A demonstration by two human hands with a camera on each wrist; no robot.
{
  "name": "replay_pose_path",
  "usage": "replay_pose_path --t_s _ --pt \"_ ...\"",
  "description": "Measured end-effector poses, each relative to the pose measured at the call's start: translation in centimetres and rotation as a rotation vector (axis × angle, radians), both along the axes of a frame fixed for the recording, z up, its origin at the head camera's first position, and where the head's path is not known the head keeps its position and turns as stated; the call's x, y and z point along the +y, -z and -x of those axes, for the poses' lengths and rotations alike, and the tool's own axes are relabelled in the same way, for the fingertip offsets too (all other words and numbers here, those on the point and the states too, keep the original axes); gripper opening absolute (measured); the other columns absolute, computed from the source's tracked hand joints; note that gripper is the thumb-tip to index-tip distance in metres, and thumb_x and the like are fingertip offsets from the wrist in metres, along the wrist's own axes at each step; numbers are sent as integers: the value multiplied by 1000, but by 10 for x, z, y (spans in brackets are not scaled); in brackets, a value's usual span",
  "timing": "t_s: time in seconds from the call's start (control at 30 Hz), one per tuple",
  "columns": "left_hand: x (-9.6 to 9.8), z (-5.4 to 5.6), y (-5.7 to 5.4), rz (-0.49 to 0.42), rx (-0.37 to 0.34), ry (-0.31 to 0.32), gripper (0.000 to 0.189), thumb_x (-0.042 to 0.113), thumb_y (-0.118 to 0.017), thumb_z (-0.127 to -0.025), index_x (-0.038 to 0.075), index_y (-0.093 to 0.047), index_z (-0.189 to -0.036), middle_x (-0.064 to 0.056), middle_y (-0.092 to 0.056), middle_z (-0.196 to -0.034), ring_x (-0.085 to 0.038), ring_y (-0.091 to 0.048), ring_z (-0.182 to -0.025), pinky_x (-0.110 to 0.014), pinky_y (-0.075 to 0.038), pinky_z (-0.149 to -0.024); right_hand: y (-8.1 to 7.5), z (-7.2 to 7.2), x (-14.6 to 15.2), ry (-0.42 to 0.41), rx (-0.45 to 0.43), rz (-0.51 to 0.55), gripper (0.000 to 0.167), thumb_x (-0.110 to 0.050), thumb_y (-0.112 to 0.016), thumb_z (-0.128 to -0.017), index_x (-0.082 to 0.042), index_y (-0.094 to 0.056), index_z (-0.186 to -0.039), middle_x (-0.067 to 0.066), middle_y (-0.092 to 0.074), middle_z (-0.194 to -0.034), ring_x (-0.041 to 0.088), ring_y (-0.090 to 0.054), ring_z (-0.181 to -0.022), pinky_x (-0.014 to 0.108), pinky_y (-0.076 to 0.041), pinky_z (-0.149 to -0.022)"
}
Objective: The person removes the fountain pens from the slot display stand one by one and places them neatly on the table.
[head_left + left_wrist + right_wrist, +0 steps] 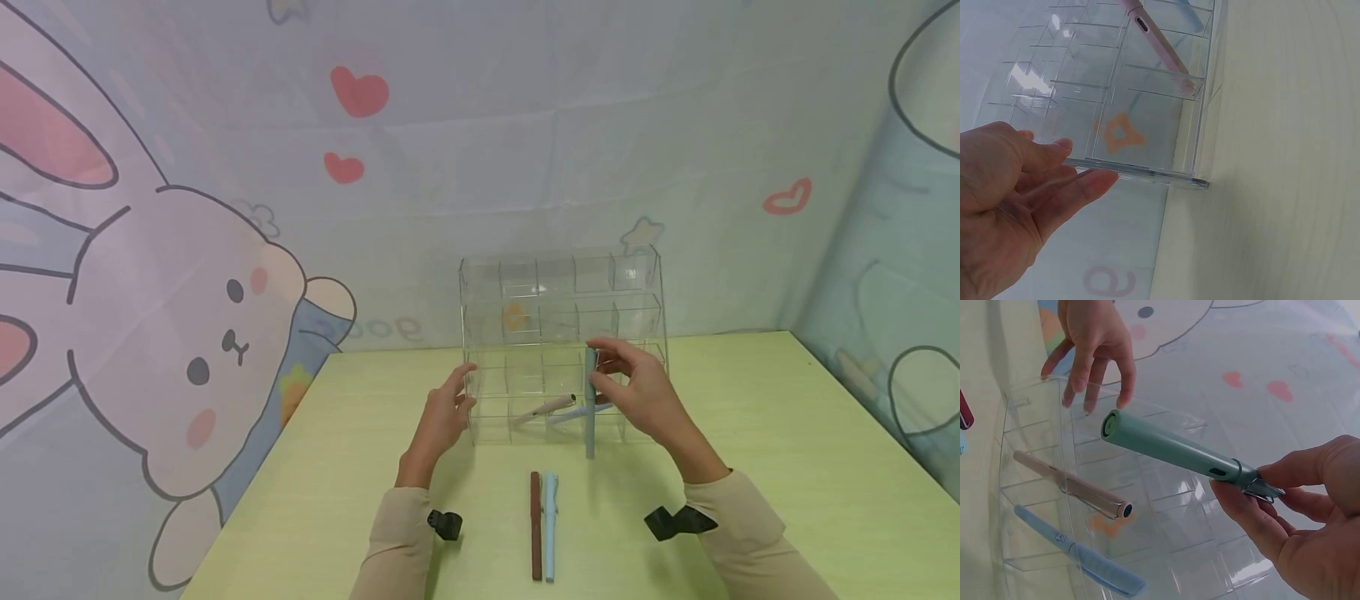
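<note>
My right hand (641, 387) pinches a green fountain pen (590, 417) near its clip end. The pen stands nearly upright in front of a clear tiered pen rack (562, 344), its other end pointing down. At the rack's left side, my left hand (442, 412) holds the side wall, thumb and fingers on either side of the edge (1141, 170). A pink pen (1075, 484) and a light blue pen (1079, 553) lie slanted in separate compartments of the rack's lowest tier. The upper tiers hold no pens that I can see.
Nearer on the pale yellow table (360, 467) lie a dark red pen (536, 525) and another light blue pen (551, 527), side by side. Behind the rack hangs a cloth backdrop (525, 183) with a rabbit and hearts.
</note>
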State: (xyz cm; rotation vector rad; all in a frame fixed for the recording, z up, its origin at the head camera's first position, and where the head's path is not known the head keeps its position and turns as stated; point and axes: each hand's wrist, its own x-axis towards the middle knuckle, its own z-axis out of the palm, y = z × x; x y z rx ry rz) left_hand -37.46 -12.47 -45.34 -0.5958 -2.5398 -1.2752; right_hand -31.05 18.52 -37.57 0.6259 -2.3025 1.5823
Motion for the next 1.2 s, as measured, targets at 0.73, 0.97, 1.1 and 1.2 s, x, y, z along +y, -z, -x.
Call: replay_pose_path --t_s 0.73,0.97,1.1,1.2 --pt "0 -1 -1 8 13 -5 56 -8 -61 -95 14 -46 -145 -42 -41 -141 -44 -60 -116 -34 -55 -68 12 4 1 -172 -421 -123 41 5 -49 -101 9 -37 -140 26 -47 -117 32 -57 -96 41 -58 -75" --pt "1 0 -1 -5 15 4 55 -8 -61 -95 13 -47 -144 -44 -38 -141 -50 -58 -115 -33 -54 -66 14 2 1 -221 -453 -197 40 7 -50 -100 8 -42 -139 22 -48 -113 31 -54 -98 40 -58 -73" --pt "0 -1 -1 -9 7 10 54 -8 -60 -96 14 -46 -144 -43 -37 -141 -50 -58 -116 -32 -53 -64 16 1 1 -245 -488 -202 39 8 -51 -98 11 -42 -136 23 -48 -113 32 -55 -97 40 -58 -72" --pt "0 -1 -2 -7 5 10 55 -8 -59 -96 13 -46 -145 -43 -37 -142 -49 -58 -117 -31 -53 -64 16 -1 0 -265 -515 -202 39 9 -53 -97 13 -43 -134 24 -48 -114 32 -56 -97 41 -59 -72"
